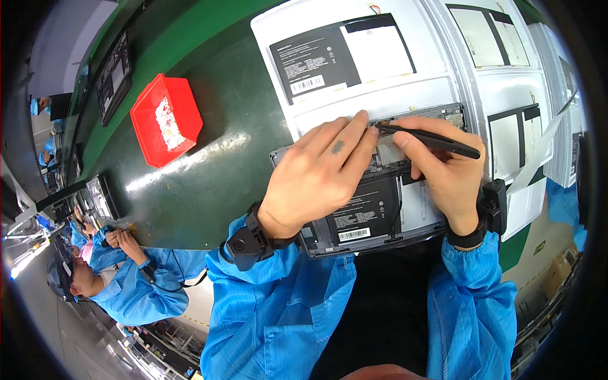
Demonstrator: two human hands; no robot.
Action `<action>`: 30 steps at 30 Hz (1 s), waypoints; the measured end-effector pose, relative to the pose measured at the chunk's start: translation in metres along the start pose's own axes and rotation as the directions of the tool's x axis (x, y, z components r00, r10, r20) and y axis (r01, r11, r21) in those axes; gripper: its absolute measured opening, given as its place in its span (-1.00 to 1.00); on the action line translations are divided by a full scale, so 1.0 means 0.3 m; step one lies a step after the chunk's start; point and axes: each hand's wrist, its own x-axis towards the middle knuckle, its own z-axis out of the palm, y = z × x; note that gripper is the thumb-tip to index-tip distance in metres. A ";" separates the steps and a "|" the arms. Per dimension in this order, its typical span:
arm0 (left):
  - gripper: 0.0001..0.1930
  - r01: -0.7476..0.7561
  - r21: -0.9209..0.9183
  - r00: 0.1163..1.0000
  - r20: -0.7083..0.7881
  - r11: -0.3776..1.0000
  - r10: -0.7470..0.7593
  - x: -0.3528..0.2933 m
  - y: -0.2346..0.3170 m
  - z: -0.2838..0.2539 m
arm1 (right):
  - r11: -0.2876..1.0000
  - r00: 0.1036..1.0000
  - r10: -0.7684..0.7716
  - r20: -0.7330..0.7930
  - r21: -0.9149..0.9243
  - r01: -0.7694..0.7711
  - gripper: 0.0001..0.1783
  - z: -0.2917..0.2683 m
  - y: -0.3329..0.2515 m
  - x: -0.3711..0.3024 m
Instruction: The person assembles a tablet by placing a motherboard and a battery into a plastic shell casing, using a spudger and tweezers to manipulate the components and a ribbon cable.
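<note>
An opened tablet (387,152) lies before me, its circuit board and a black-and-white battery (361,212) exposed. It is slightly tilted, with its upper edge over a white tray. My left hand (320,168) rests across its left part, fingers stretched out and lying on the upper edge. In my right hand (453,180) is a pair of black tweezers (440,140), pinched between thumb and fingers. Their tip points left and meets the board right by my left fingertips. What lies under the tip is hidden.
White trays (345,104) holding batteries stand beyond the tablet and to the right. A red bin (197,114) with small white pieces sits on the green table (221,196). At the left, a co-worker in blue (142,294) handles something small; another opened device (114,79) stands farther off.
</note>
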 end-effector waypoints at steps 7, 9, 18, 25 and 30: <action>-0.55 0.023 -0.035 0.999 -0.033 0.999 -0.024 -0.001 0.005 0.013 | 0.999 1.000 0.024 0.017 -0.044 -0.023 -0.80 0.004 0.004 -0.001; -0.55 0.026 -0.032 0.999 -0.037 0.999 -0.027 0.000 0.005 0.015 | 0.999 1.000 -0.015 -0.009 -0.043 0.014 -0.81 0.006 0.003 -0.007; -0.59 0.026 -0.029 0.999 -0.033 0.999 -0.027 0.003 0.013 0.023 | 0.973 0.990 -0.141 0.019 -0.181 0.142 -0.81 0.009 0.008 -0.001; -0.62 -0.018 0.022 0.988 -0.153 1.000 0.021 -0.006 -0.008 0.056 | 0.994 0.997 -0.056 -0.051 -0.092 0.051 -0.79 0.002 0.002 -0.008; -0.54 -0.019 0.028 0.990 -0.140 0.999 0.023 -0.003 -0.002 0.057 | 0.997 0.991 -0.069 -0.114 -0.054 0.063 -0.79 -0.003 0.008 -0.018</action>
